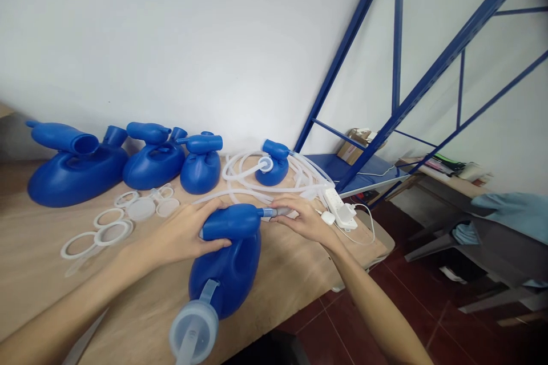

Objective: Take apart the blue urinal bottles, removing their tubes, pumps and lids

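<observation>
A blue urinal bottle [233, 279] stands on the wooden table before me, a translucent white cap [194, 325] on its near mouth. Across its top lies a blue funnel-shaped piece [235, 220] with a narrow nozzle pointing right. My left hand [194, 227] is wrapped round this funnel piece, thumb on the near side and fingers on the far side. At the nozzle tip, my right hand [302, 218] pinches the end of a clear plastic tube [270, 213]. The tube end meets the nozzle; how far it is pushed on I cannot tell.
Several more blue bottles [77, 177] line the wall. White rings and clear caps [113, 231] lie at left. Coiled tubing [240, 168] surrounds a smaller-looking bottle [274, 168]. A power strip [340, 208] sits near the right edge, beside a blue metal rack [355, 28].
</observation>
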`<state>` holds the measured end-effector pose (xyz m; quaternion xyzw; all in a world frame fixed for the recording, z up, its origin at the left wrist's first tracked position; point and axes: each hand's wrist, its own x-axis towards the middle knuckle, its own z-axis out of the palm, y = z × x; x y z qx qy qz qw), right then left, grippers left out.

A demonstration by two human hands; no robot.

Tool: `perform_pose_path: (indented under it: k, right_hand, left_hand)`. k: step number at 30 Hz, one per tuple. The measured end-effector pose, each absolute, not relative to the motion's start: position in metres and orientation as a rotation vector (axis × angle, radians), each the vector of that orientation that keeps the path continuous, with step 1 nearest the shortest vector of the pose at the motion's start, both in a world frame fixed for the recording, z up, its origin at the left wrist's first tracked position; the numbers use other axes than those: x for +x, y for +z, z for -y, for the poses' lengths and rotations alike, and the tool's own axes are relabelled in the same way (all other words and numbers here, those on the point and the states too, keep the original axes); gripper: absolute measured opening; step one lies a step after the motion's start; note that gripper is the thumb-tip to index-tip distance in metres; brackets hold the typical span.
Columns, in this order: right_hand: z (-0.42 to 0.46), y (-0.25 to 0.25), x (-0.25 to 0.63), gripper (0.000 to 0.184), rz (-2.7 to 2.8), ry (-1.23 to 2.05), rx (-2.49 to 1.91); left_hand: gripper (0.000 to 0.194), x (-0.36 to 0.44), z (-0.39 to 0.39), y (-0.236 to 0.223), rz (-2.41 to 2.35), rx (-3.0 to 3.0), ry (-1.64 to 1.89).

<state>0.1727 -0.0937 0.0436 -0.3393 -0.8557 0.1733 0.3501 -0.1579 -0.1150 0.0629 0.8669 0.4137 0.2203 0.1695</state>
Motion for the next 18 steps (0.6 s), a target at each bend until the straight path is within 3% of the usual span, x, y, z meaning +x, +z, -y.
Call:
perform_pose_path:
  k: [10,18]
  right_hand:
    - [0.105,0.039,0.169,0.04,2.257,0.282,-0.863]
    - [0.105,0.035,0.167,0.046,1.959,0.572,-1.037]
  left_hand:
    - [0.057,-0.157,0.116,0.063,-1.184,2.433,0.598]
    - [0.058,-0.158,0.112,0.058,-1.169,2.393,0.583]
